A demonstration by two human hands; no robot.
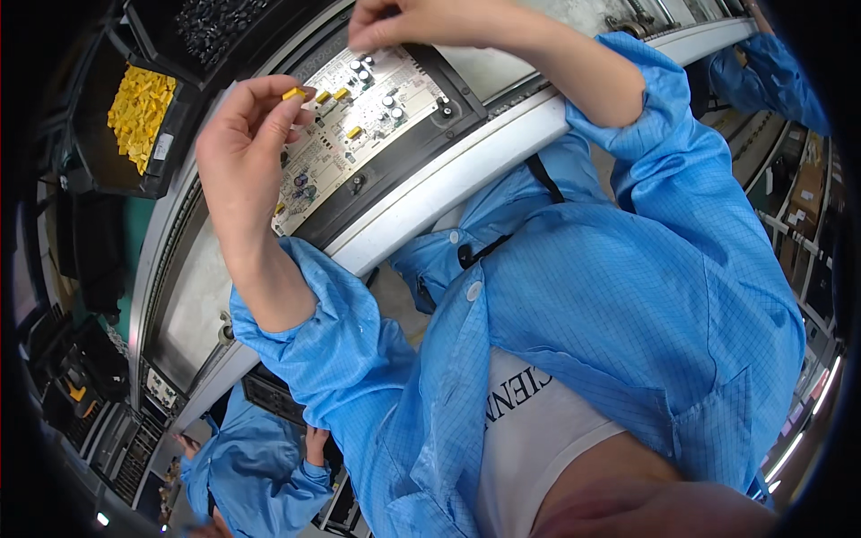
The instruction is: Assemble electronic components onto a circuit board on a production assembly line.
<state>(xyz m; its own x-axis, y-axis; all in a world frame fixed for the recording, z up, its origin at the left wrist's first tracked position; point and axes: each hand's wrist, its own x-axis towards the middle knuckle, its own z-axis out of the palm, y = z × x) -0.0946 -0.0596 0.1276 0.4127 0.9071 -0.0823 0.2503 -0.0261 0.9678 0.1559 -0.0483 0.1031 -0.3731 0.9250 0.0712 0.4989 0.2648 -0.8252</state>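
My left hand (247, 134) pinches a small yellow box-shaped capacitor (293, 93) between thumb and fingertips, over the left side of a pale circuit board (381, 134). Several like yellow capacitors stand on the board, one of them (354, 133) near its middle. Round silver-topped capacitors (387, 101) and small dark parts are on it too. At the board's far edge, my right hand (395, 22) has its fingers curled together; whatever is in them, if anything, is hidden. A black carrier frame (395, 172) surrounds the board.
A black bin (134, 184) of loose yellow capacitors (142, 117) stands to the left, with a bin of small black parts (215, 27) beyond. A pale metal rail (448, 193) runs between my body and the board. Co-workers in blue (256, 457) are at lower left and upper right.
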